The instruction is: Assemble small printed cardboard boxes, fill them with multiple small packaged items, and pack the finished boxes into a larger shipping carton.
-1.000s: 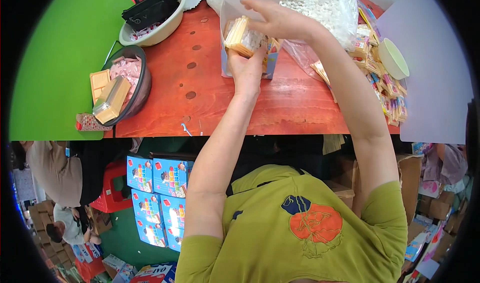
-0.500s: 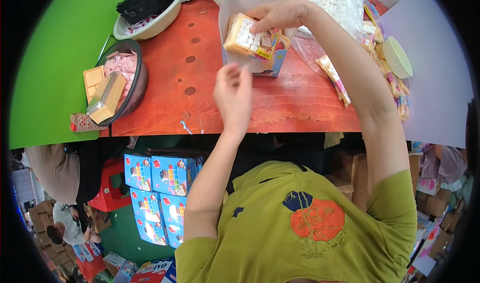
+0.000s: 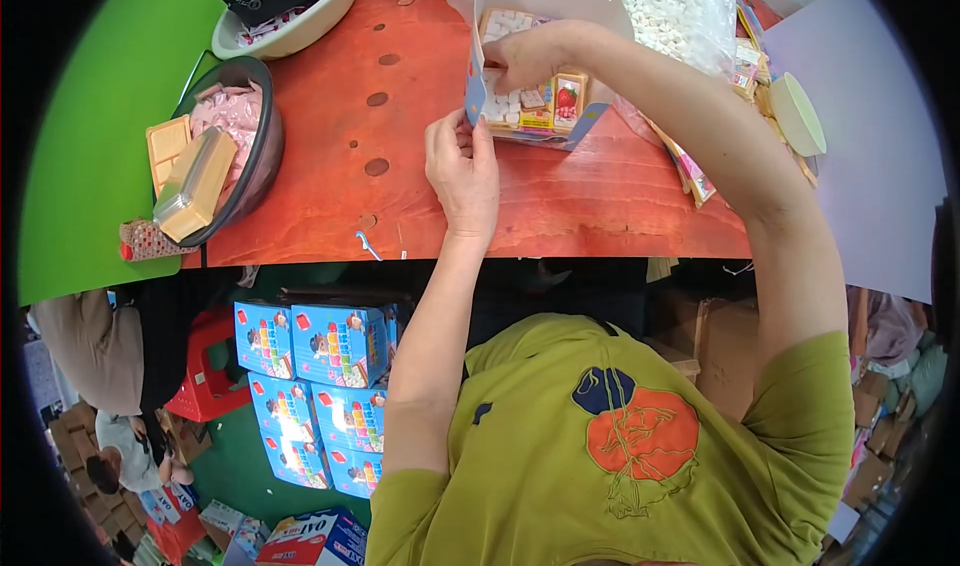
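An open blue-and-white carton (image 3: 588, 121) stands on the table, its tall white lid raised at the back. Inside lie several tan trays of white candy pieces (image 3: 506, 112), with a yellow and strawberry-printed label at the right. My left hand (image 3: 462, 171) is closed on the carton's near left edge, thumb against the blue side panel. My right hand (image 3: 532, 56) reaches into the carton over the trays. Its fingers point down at the left side, and their tips are hidden among the trays.
A clear bag of white pieces (image 3: 675, 16), loose trays (image 3: 690, 171) and a pale green bowl (image 3: 797, 116) lie at right. A dark basin (image 3: 262, 156) of pink packets and a cream basin (image 3: 330, 16) stand at left. Blue cartons (image 3: 340, 346) are stacked below the table.
My right hand has lowered the candy tray into the carton, where it now lies among the others. My left hand has moved up to the carton's edge and closed on it.
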{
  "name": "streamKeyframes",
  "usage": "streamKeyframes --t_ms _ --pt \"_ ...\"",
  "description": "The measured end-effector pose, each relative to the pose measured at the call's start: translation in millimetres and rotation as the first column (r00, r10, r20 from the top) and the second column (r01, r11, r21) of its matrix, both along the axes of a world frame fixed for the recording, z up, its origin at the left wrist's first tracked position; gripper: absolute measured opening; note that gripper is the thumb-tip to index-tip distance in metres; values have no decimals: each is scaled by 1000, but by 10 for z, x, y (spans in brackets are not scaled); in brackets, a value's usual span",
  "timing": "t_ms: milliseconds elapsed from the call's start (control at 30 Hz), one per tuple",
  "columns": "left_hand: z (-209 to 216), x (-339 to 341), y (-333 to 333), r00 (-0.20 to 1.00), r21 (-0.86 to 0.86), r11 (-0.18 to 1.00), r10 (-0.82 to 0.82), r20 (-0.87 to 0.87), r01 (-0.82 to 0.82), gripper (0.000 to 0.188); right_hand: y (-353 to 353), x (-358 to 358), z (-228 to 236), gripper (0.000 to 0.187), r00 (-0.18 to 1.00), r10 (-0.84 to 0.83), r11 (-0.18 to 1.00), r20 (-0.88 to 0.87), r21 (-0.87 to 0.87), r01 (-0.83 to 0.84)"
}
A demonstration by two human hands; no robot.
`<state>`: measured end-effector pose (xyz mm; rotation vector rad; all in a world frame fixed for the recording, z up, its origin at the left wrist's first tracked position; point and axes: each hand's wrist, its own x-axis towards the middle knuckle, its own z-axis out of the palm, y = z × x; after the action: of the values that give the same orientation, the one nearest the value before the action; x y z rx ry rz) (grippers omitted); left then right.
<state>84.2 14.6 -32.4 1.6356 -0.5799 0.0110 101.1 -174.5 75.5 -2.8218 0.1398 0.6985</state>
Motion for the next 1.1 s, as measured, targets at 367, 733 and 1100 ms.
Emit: streamKeyframes --t_ms 367,733,1100 --pt "33 -55 15 986 5 998 55 155 -57 17 199 -83 -70 36 987 112 981 -117 -142 -129" --pt "57 -142 -240 686 251 932 -363 631 263 24 143 -114 -113 38 1000 12 999 -5 -33 -12" --pt "182 -85 -367 640 456 865 -473 605 207 15 158 -172 147 40 995 -88 990 -53 102 93"
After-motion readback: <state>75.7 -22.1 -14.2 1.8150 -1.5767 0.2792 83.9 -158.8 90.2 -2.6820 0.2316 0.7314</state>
